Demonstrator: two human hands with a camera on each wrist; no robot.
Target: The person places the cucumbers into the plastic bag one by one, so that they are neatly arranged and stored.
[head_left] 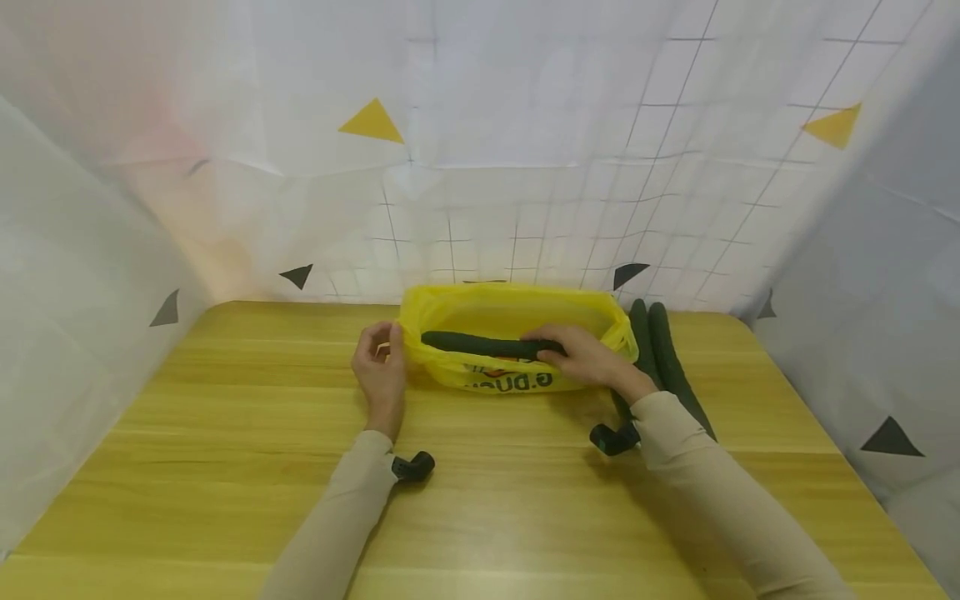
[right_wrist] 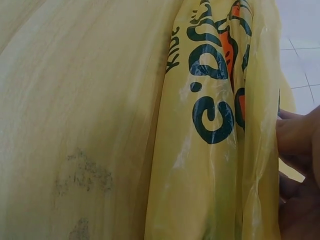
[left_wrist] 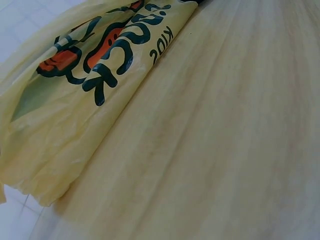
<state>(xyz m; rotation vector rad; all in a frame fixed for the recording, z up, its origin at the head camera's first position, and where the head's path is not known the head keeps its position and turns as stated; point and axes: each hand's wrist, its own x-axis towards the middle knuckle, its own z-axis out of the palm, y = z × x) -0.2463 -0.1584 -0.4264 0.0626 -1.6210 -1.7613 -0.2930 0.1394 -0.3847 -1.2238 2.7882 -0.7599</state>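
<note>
A yellow plastic bag point(head_left: 525, 305) with printed lettering lies on the table with its mouth held wide. At the bag's left rim, my left hand point(head_left: 381, 379) pinches the plastic between thumb and fingers. My right hand point(head_left: 592, 358) grips the right end of a dark green cucumber point(head_left: 476, 343), which lies lengthwise across the bag's opening. In the left wrist view the bag point(left_wrist: 55, 140) appears without the hand. The right wrist view shows my right hand point(right_wrist: 300, 155) behind the bag's edge, which hides the cucumber there.
Two more cucumbers, one nearer the bag point(head_left: 643, 342) and one outside it point(head_left: 672, 367), lie side by side to the right, partly behind my right forearm. The wooden table point(head_left: 480, 517) meets white sheeting point(head_left: 487, 192) at the back and on both sides.
</note>
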